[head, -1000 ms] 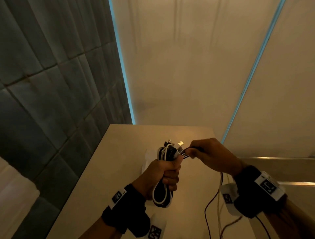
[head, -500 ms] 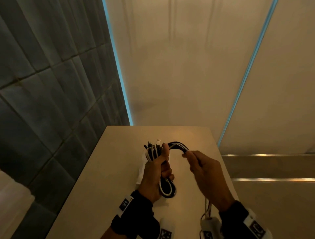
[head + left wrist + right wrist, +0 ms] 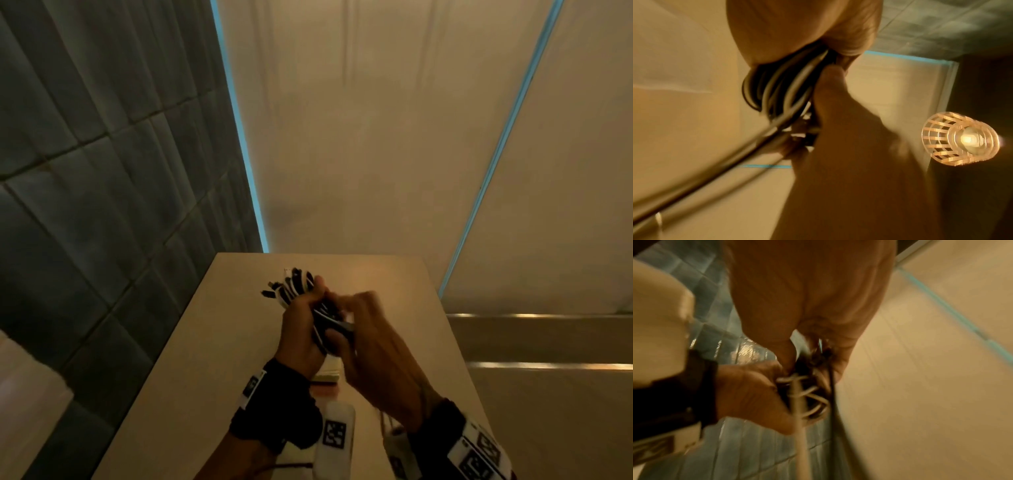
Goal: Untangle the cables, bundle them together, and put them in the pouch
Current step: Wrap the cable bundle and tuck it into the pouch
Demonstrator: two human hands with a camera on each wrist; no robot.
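Observation:
In the head view my left hand grips a folded bundle of black and white cables above the beige table; plug ends stick out at the top left. My right hand is pressed against the bundle and pinches a loose black cable laid across it. The left wrist view shows the cable loops under my palm. In the blurred right wrist view, my right fingers pinch dark cable beside the bundle. A pale flat thing, perhaps the pouch, lies under the hands, mostly hidden.
A grey tiled wall runs along the table's left side, a beige wall behind it. A lit slatted lamp hangs overhead. Thin wires trail from my right wrist. The table's right edge drops to the floor.
My right hand has come in from the right and closed onto the bundle, bringing the loose black cable across it. The bundle has tilted to the left in my left hand.

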